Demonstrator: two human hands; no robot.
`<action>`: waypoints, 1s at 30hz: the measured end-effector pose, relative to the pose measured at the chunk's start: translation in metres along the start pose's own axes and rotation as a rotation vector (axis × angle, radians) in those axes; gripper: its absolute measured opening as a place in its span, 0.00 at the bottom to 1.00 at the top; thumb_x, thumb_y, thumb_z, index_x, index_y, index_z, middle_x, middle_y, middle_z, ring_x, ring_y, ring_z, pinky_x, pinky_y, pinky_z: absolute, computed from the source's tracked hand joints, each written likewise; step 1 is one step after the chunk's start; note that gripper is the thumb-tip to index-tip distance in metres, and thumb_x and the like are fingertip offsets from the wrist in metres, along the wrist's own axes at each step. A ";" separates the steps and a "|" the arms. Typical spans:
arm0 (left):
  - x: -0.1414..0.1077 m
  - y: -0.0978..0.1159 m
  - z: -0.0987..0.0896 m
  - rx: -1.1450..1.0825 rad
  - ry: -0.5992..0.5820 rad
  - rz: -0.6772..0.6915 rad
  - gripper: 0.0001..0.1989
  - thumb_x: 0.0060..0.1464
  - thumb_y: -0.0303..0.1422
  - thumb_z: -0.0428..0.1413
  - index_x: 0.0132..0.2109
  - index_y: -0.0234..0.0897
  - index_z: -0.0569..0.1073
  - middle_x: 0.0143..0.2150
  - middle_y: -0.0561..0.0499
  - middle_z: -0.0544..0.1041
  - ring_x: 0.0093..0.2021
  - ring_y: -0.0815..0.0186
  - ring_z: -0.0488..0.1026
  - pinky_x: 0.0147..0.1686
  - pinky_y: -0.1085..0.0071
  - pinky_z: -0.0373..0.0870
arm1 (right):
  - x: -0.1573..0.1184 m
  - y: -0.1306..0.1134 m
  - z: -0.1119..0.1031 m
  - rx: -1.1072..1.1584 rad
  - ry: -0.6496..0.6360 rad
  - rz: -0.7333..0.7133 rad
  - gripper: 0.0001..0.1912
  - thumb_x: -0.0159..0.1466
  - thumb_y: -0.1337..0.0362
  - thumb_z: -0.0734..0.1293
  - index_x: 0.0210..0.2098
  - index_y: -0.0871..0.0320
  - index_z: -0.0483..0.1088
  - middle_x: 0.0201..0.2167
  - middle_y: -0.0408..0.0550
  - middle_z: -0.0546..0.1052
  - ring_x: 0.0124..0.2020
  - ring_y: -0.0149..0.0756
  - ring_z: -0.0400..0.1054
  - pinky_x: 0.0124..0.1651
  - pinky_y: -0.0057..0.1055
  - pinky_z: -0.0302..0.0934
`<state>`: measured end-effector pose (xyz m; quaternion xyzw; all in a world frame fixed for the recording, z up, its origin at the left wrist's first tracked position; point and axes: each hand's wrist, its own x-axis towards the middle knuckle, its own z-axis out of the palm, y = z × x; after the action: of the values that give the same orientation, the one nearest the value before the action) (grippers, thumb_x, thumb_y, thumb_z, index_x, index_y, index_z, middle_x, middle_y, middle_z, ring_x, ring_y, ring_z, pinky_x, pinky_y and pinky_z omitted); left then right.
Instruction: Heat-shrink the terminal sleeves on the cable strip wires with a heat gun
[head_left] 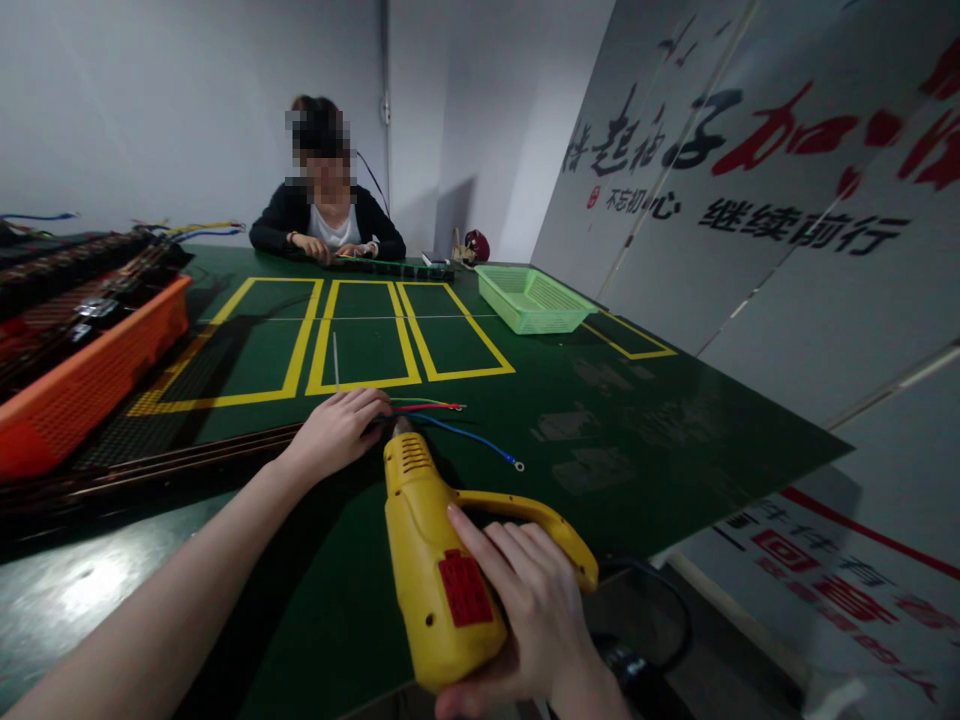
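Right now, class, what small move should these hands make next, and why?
I'd probably slide the left hand slightly back along the dark wire bundle. Its fingertips look very close to the nozzle of the yellow heat gun, which the right hand aims towards the end where the blue wire fans out.

The flat green counter lies open rightward; the slatted orange plastic basket blocks the left side.

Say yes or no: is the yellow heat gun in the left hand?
No, the right hand holds the yellow heat gun, while the left hand is on the dark bundle.
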<state>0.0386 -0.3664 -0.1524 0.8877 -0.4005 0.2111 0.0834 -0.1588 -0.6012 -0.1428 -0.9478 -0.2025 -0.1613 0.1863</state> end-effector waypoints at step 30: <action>0.030 0.018 0.017 0.205 -0.066 -0.144 0.16 0.62 0.42 0.46 0.43 0.33 0.70 0.46 0.39 0.69 0.46 0.55 0.66 0.36 0.65 0.68 | -0.027 0.031 -0.025 -0.200 -0.026 0.141 0.61 0.44 0.27 0.61 0.66 0.59 0.51 0.46 0.55 0.74 0.42 0.50 0.71 0.44 0.44 0.62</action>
<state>0.0485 -0.4043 -0.1551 0.9246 -0.3145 0.2150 -0.0059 -0.1739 -0.6465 -0.1398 -0.9755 -0.1207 -0.1551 0.0992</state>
